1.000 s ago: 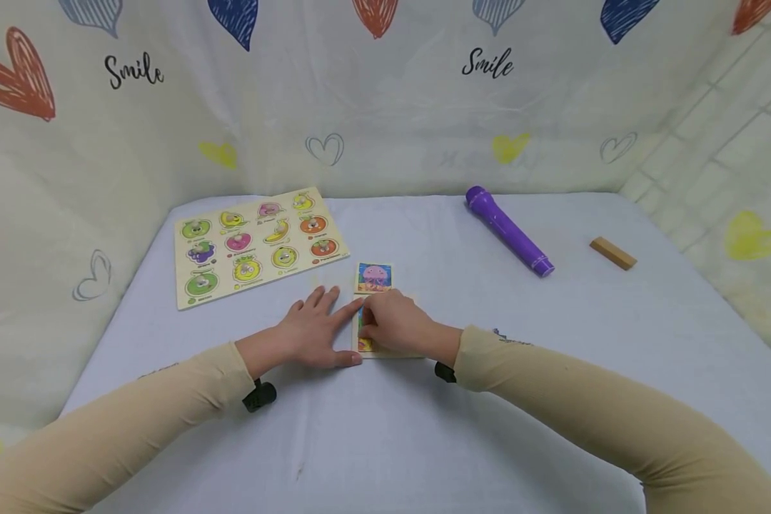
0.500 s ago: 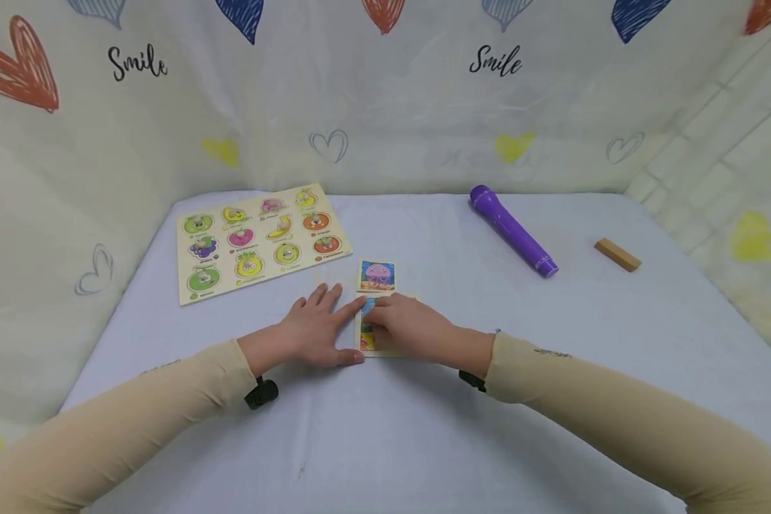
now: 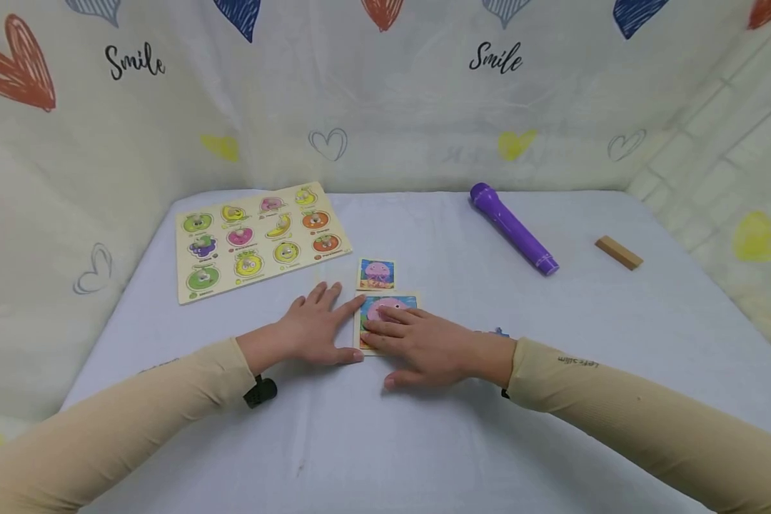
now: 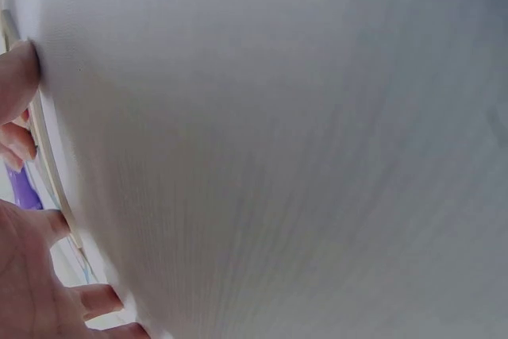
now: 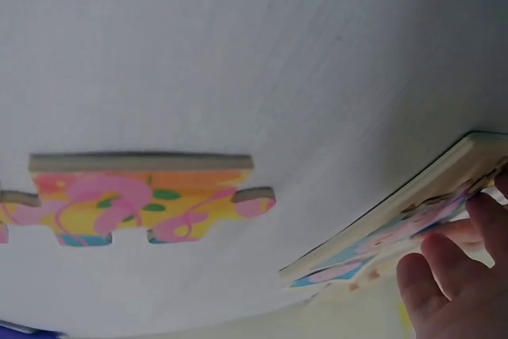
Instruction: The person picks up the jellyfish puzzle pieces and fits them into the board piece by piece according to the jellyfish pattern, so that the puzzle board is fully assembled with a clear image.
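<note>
A small square jigsaw puzzle with a pink sea-creature picture (image 3: pixel 379 307) lies in a pale wooden frame (image 3: pixel 358 330) at the table's middle. My left hand (image 3: pixel 315 327) lies spread beside it, index fingertip and thumb touching the frame's left edge. Across the picture rest the extended fingers of my right hand (image 3: pixel 427 346), covering much of it. Just above the frame is a small picture card with a pink jellyfish (image 3: pixel 378 274). The right wrist view shows a loose jigsaw piece (image 5: pixel 143 204) on the cloth, mostly hidden behind my right forearm in the head view.
A fruit puzzle board (image 3: pixel 263 243) lies at the back left. Toward the back right is a purple toy microphone (image 3: pixel 514 230), with a small wooden block (image 3: pixel 619 253) farther right. A printed curtain (image 3: pixel 411 100) hangs behind the white-covered table (image 3: pixel 295 442).
My right hand has slid right and slightly toward me, its bent fingers straightening out over the puzzle. More of the pink picture shows now. My left hand has stayed in place.
</note>
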Motion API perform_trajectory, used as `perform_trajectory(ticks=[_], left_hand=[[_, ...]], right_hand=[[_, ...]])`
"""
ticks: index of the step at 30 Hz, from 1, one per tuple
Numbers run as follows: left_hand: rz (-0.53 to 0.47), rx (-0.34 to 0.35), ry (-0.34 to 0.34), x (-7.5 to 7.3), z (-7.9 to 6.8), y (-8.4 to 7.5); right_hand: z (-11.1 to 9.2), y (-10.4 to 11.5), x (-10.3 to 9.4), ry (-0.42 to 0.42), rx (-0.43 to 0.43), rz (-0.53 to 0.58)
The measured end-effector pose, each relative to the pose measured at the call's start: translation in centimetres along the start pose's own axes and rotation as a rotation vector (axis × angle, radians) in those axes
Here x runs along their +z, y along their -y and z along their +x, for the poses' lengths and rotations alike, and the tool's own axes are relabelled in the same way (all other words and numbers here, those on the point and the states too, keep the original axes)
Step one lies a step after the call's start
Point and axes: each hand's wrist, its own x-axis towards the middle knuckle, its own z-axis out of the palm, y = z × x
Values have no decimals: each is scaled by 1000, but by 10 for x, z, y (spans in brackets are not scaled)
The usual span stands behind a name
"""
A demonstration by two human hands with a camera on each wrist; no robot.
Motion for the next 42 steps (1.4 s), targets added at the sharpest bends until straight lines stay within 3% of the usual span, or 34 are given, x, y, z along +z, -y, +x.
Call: perform_trajectory(ticks=[18, 22, 25, 28, 31, 36, 42], left_hand=[[7, 9, 2, 2, 3, -3], [-5, 17, 4, 3, 3, -3], [-6, 15, 7, 2, 2, -3], [5, 13, 2, 1, 1, -3], [13, 13, -7, 0, 0, -2], [17, 10, -9, 0, 1, -1], [11, 16, -8, 3, 2, 0]], right_hand=[[-5, 3, -1, 0, 26, 24], [-7, 2, -1, 17, 47, 116], [-9, -4, -2, -58, 48, 255], [-17, -16, -4, -169, 98, 387], [-34, -34, -6, -244, 225, 452], [-67, -60, -2, -246, 417, 448], [-89, -69, 7, -217, 494, 425]])
